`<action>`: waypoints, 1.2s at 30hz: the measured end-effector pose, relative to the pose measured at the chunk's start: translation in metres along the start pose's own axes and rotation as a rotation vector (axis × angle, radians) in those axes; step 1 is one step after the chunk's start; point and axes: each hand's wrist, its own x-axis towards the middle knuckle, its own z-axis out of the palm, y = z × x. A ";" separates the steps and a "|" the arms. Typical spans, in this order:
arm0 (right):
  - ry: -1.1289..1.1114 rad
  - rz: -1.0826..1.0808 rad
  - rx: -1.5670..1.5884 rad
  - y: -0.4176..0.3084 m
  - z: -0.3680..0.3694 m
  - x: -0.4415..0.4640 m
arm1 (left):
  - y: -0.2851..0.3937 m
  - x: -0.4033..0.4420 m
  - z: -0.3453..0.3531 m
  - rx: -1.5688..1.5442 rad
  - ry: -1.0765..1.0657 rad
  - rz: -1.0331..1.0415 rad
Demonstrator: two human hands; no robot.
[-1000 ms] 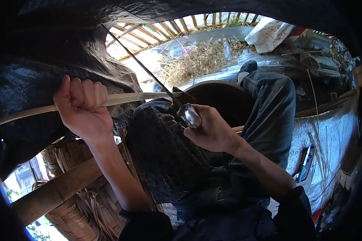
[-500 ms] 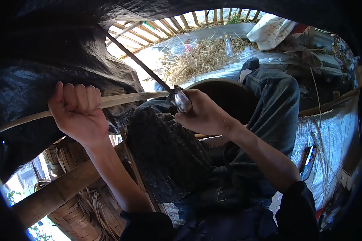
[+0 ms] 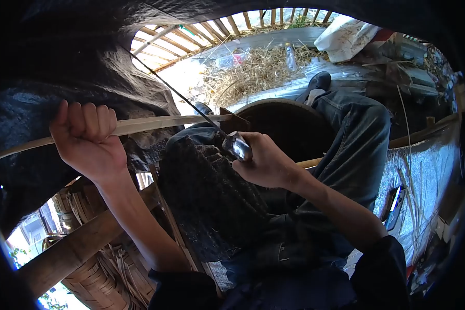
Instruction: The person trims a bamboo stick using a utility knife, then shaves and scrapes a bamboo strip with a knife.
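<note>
Left hand [image 3: 90, 143]: grip is clamping the pale strip [image 3: 160, 123], which is running out toward 3 and 9 o'clock. Right hand [image 3: 268, 161], at the left's 3: grip is clamping the knife handle [image 3: 238, 146]; thin blade [image 3: 191, 105] is pointing between 10 and 11, crossing the strip in view. Can't tell if they're touching. Round dark container [image 3: 279, 103] is sitting at right hand's 1, bottle [image 3: 290, 58] resting at 12 near straw [image 3: 253, 77].
</note>
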 end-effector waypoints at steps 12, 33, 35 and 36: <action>-0.049 0.156 -0.111 0.016 -0.011 0.013 | 0.000 -0.001 0.001 0.022 -0.044 0.002; -0.123 0.296 -0.141 0.060 -0.018 0.021 | 0.005 0.000 -0.014 -0.010 0.034 -0.009; -0.139 0.423 -0.183 0.096 -0.027 0.011 | 0.008 -0.002 -0.022 -0.009 0.050 -0.004; -0.147 0.470 -0.338 0.120 -0.031 0.007 | 0.008 -0.002 -0.023 -0.008 0.053 -0.002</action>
